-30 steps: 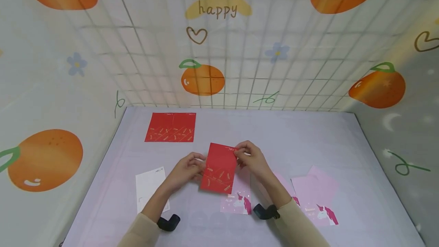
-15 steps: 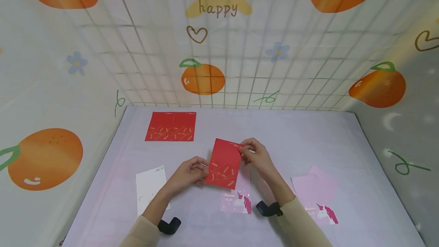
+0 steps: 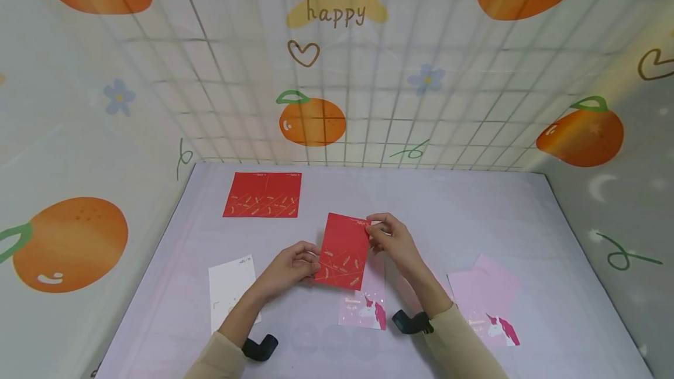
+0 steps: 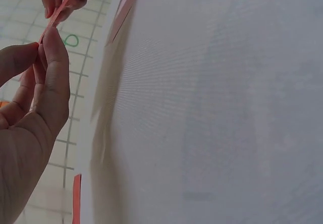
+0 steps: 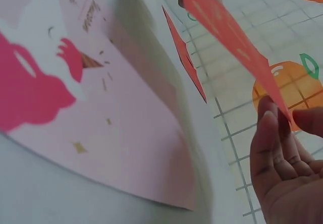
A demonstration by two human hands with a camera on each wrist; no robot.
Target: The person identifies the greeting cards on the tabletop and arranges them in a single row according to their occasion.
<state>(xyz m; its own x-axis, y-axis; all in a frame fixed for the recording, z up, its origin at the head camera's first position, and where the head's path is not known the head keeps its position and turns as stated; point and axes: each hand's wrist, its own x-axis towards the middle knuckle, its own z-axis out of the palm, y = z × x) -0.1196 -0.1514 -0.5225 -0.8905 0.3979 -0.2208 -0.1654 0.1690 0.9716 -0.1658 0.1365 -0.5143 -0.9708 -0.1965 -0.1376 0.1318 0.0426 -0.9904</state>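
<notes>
A red card [image 3: 344,250] with gold feather-like marks and small white print is held up between both hands, tilted above the table. My left hand [image 3: 288,268] pinches its lower left edge between thumb and fingers. At the upper right corner, my right hand [image 3: 394,241] pinches it with thumb and fingertips. Seen nearly edge-on, the same card [image 5: 237,47] stretches between the two hands in the right wrist view. Beneath it on the table lies a pink unicorn card [image 3: 362,313], its upper part covered by the red one.
Two red cards [image 3: 263,195] lie side by side at the back left. A white card [image 3: 229,285] is partly behind the left forearm. Overlapping pink cards [image 3: 481,297] lie at the right, partly covered by the right arm. A printed curtain [image 3: 337,75] surrounds the table [image 3: 447,203].
The red card has shifted right and slightly farther from me since a second ago, both hands moving with it. Over the last half second it has barely moved.
</notes>
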